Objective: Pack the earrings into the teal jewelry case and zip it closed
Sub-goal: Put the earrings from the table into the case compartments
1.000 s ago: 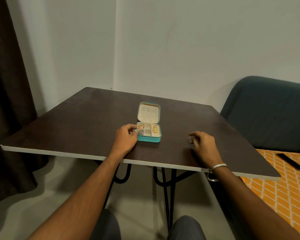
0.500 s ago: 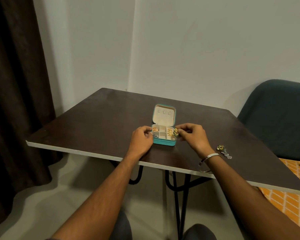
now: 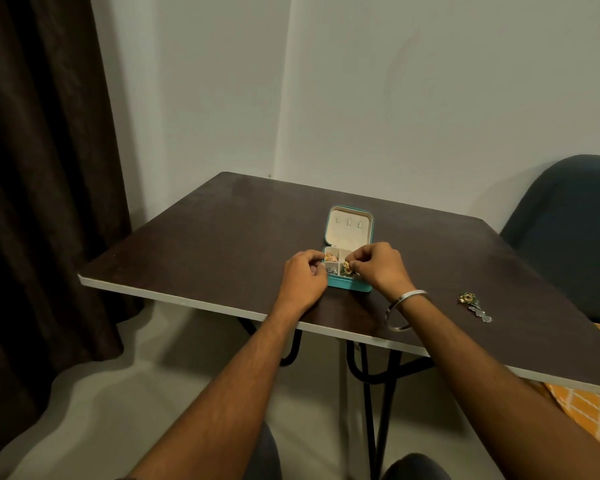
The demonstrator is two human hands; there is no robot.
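Note:
The teal jewelry case [image 3: 348, 285] sits open on the dark table [image 3: 222, 237], its cream lid [image 3: 349, 226] upright. Several earrings lie in its compartments. My left hand [image 3: 305, 277] rests against the case's left side, fingers curled on its edge. My right hand [image 3: 378, 266] is over the right compartments, its fingertips pinching a gold and green earring [image 3: 347, 266] just above the tray. Two more earrings [image 3: 473, 304], one gold and green, one silver, lie loose on the table to the right.
A dark blue chair [image 3: 568, 230] stands at the table's right. A dark curtain [image 3: 42, 168] hangs at the left. An orange patterned mat [image 3: 589, 414] covers the floor at the right. The table's near edge runs just under my wrists.
My right hand went from the loose earrings at the right to the case, carrying one earring, and now holds it over the tray. The left hand stayed at the case.

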